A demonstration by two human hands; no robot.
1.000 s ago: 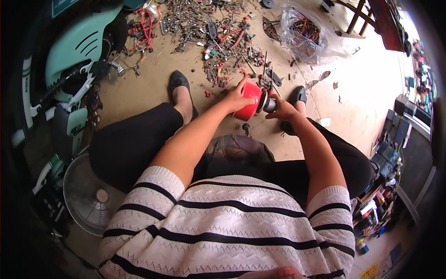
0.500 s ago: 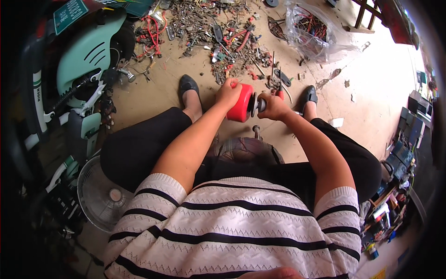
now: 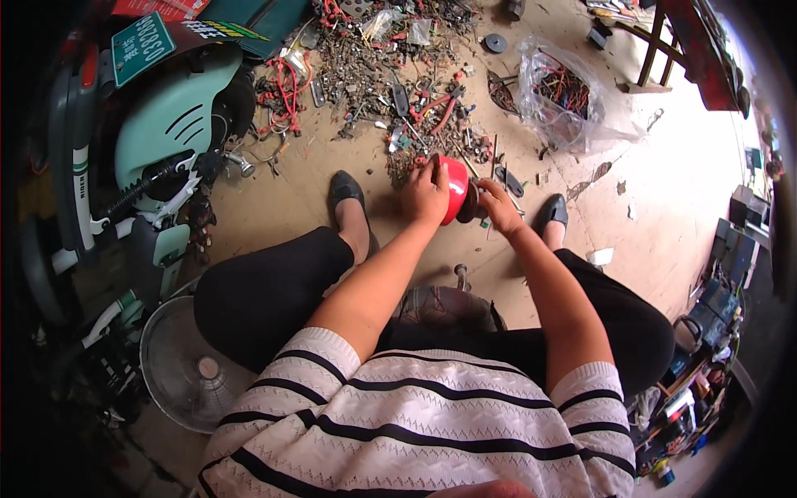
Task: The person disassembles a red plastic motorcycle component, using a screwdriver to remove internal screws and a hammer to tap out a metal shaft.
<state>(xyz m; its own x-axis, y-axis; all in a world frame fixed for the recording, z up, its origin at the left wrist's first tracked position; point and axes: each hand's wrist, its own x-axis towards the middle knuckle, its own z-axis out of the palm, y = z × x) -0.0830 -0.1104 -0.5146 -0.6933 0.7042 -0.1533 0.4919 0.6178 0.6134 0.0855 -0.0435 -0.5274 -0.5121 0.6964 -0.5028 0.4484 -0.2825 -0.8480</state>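
I sit low with my knees apart, holding a round red part (image 3: 456, 187) out in front of me above the floor. My left hand (image 3: 425, 192) wraps around its left side. My right hand (image 3: 499, 206) grips the dark round end piece (image 3: 474, 204) on the red part's right side. Just beyond my hands lies a heap of small metal scrap and wires (image 3: 390, 75) on the dusty floor.
A pale green scooter (image 3: 158, 124) stands at the left. A fan grille (image 3: 187, 365) lies by my left knee. A clear bag of wires (image 3: 564, 95) sits at the far right, next to a wooden frame (image 3: 656, 50). A dark metal object (image 3: 444, 303) lies between my legs.
Both hands with the red part have stayed together while my view has shifted, so they sit a little farther out over the floor, closer to the scrap heap.
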